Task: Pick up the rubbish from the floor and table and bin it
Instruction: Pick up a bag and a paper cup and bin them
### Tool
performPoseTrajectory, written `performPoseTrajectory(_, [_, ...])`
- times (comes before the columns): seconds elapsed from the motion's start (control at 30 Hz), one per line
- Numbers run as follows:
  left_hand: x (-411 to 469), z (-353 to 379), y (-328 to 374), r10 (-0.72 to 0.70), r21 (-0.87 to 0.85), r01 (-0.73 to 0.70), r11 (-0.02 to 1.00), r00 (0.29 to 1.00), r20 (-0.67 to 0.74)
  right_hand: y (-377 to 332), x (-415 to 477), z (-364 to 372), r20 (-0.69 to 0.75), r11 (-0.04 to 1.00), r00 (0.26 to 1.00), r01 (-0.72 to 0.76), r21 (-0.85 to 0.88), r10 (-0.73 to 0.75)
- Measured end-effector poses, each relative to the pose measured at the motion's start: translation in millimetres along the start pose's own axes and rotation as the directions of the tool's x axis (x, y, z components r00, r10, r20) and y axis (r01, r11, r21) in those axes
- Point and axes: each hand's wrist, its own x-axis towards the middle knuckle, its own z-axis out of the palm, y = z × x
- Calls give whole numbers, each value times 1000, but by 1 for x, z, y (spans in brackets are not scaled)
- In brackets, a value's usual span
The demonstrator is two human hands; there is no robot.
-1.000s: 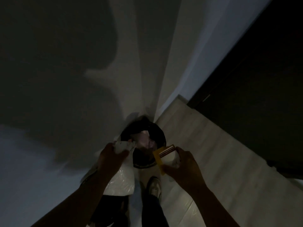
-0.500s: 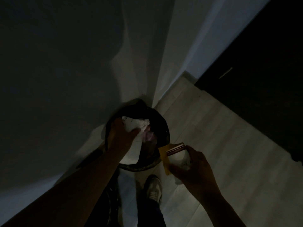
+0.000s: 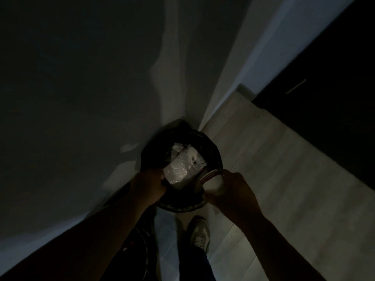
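Dim corner: white crinkly plastic bag (image 3: pixel 182 169) lying in black round bin (image 3: pixel 182 206). Left hand (image 3: pixel 147 186) curling at its edge, grip unclear; right hand (image 3: pixel 233 191) gripping white red-striped paper cup (image 3: pixel 213 182) over rim, prob. to drop.

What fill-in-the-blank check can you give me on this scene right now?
1. The right hand grips a striped paper ____.
2. The white plastic bag lies in the mouth of the black ____.
3. That container stands on the floor in a ____ of the room.
Missing words: cup; bin; corner.
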Motion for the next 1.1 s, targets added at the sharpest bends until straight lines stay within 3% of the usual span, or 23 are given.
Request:
performPoseTrajectory(0.07, [-9,-4,-12,10,55,-12,998,999,33,-17,16,8,-14,994,998,59,-93,-61])
performPoseTrajectory(0.13, [-17,-6,-24,27,82,-30,996,999,39,-33,33,16,-15,996,997,77,-49,-78])
performPoseTrajectory(0.2, [-24,-8,-35,48,85,-50,995,999,23,-45,48,22,29,997,997,72,-15,-72])
performPoseTrajectory(0.3, [-34,-10,-50,90,85,-89,992,996,-4,-52,56,31,116,995,993,32,-95,-21])
performPoseTrajectory(0.4, [-43,-13,-59,100,114,-94,989,994,-48,-55,45,35,115,993,993,12,-114,2])
performPoseTrajectory(0.53, [-60,-23,-58,130,88,-122,989,987,-98,-56,11,30,99,969,994,72,-236,-50])
performPoseTrajectory(0.7, [-107,-48,-54,203,80,-193,978,967,-155,-72,-39,12,97,971,994,76,-226,-55])
performPoseTrajectory(1.0, [-271,-133,-40,205,155,-194,969,977,-57,-141,-187,-39,236,900,952,271,-342,-197])
performPoseTrajectory(1.1, [-344,-160,-41,292,265,-232,936,932,-214,-172,-237,-59,216,871,925,371,-322,-314])
